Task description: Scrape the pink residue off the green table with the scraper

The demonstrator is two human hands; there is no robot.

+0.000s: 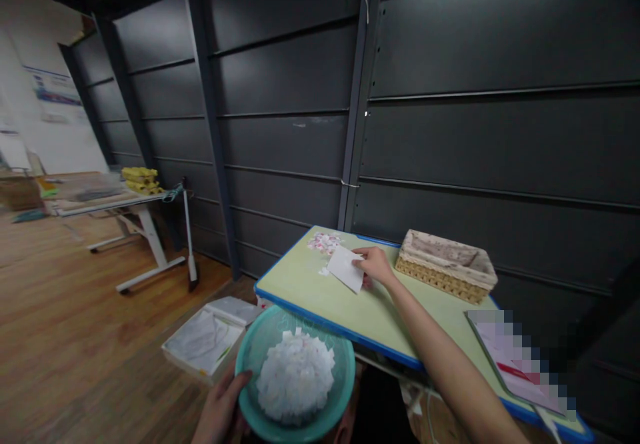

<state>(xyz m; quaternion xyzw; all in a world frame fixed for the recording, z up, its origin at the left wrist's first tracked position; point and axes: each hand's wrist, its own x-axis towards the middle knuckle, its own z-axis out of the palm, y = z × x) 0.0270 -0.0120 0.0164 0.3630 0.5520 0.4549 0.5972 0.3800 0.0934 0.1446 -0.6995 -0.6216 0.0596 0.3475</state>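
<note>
The right fingers [363, 251] are pinching a white card [343, 266]; a basket [440, 281] is sitting right of them; the left fingers [242, 379] are clasping a turquoise basin [345, 387].

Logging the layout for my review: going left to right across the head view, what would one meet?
Yellow stack → white long-handled tool → left hand → teal basket of white pieces → white card → right hand → cloth-lined wicker basket → partly pixelated flat item.
</note>
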